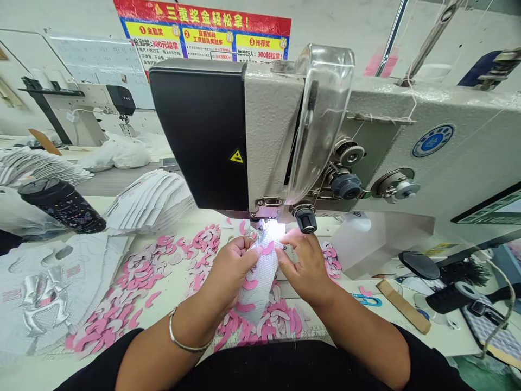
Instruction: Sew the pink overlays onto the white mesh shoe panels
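A white mesh fabric piece (pixel 260 290) with curved pink patches on it lies under the lit needle area of a sewing machine (pixel 274 125). My left hand (pixel 234 266) grips the fabric's left edge, thumb over a pink patch (pixel 267 248) near the needle. On the right side, my right hand (pixel 305 266) has thumb and index finger apart, their tips at the fabric's edge; its other fingers are partly hidden. Loose pink and white curved patches (pixel 142 269) are scattered around the fabric and to its left. The machine head overhangs both hands' fingertips.
Stacked white fabric pieces (pixel 148 201) and a dark patterned tumbler (pixel 63 206) stand at left. Cut pieces with silver shapes (pixel 49 298) lie nearer me. To the right are blue thread snips (pixel 366 300), a brown strip (pixel 402 307) and a black thread spool (pixel 451 297).
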The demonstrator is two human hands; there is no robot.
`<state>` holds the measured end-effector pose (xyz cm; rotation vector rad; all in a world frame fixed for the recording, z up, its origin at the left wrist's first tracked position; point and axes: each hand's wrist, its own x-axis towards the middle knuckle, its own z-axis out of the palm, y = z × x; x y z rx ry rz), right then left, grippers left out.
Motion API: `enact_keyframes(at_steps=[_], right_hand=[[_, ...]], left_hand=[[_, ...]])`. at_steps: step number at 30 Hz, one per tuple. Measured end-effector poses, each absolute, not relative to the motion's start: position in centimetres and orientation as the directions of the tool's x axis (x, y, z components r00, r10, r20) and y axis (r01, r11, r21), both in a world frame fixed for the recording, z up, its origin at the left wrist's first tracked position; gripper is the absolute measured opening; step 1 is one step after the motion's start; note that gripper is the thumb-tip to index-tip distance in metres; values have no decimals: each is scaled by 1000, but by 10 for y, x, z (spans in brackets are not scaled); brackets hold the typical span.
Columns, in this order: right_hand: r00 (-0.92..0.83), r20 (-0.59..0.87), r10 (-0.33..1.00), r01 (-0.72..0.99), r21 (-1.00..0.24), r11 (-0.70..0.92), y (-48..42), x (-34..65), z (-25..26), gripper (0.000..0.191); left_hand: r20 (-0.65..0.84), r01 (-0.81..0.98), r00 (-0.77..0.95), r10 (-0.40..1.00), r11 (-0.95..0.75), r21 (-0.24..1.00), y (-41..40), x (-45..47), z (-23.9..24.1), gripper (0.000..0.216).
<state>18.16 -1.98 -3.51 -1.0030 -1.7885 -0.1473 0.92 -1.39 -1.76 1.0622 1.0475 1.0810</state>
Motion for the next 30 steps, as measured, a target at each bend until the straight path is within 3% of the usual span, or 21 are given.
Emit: enact_keyframes(at_steps=[3,6,11,14,19,25,30], right_hand=[[-318,836,447,693,-116,711,-16,191,-31,32],[-459,768,446,662,-39,749,-10,198,-26,35],[-473,739,480,661,-63,748,-5,199,-23,29],[-436,770,465,669,-68,740,-6,196,-31,34],[-393,801,451,684,-73,726,-8,192,-43,46],[-377,810,449,678,-89,730,-6,191,-44,48],[-354,818,454,667,-119,735,-6,192,-46,46]], left_hand=[[-100,-142,179,979,126,982,-8,7,-11,26],[-113,-146,223,968,148,978,6,3,-2,23],[-239,-70,473,848,307,949,39,-10,15,18],[-194,-36,554,810,257,966,50,-16,26,20],[-61,115,395,916,17,993,43,-17,28,21],[-184,112,295,938,157,981,32,-9,10,21],[-199,23,294,935,201,979,35,-8,-1,19]])
